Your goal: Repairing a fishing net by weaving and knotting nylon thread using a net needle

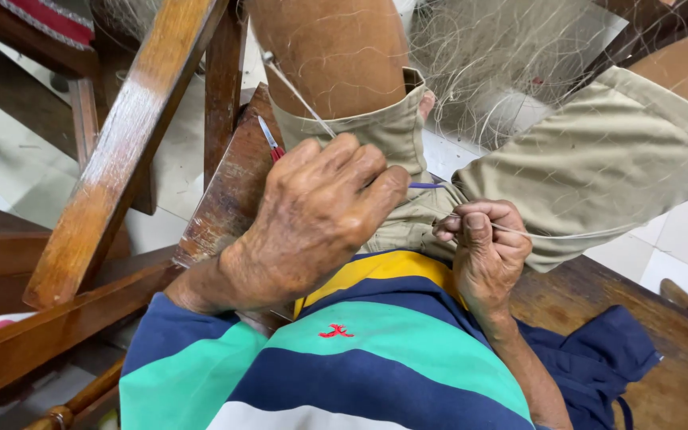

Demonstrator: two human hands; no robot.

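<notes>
Your left hand (320,219) is curled over, knuckles up, fingers pressed together around a thin blue needle (426,185). Only the needle's tip shows, poking out past the fingertips toward your right hand. How much of the shaft sits inside the fist cannot be told.

Your right hand (483,247) sits just beside the left, slightly lower. Thumb and forefinger are pinched on a pale cord (519,232). The cord runs taut away from the pinch, outward across the khaki shorts (599,167). The other fingers are folded in toward the palm.

A second pale line (300,95) stretches from above the left hand's knuckles up along the thigh. Fine fishing net (503,56) hangs beyond both hands, draped over the knees. Its mesh is too thin to trace strand by strand.

Just beyond the left hand's knuckles, a small red-handled tool (272,143) lies on the dark wooden seat edge (224,199). Its exact kind cannot be told. Wooden chair rails (121,151) cross to the outside of the left hand. A dark blue cloth (599,358) lies behind the right wrist on the wooden bench (678,382). Your striped shirt (360,350) fills the near foreground.
</notes>
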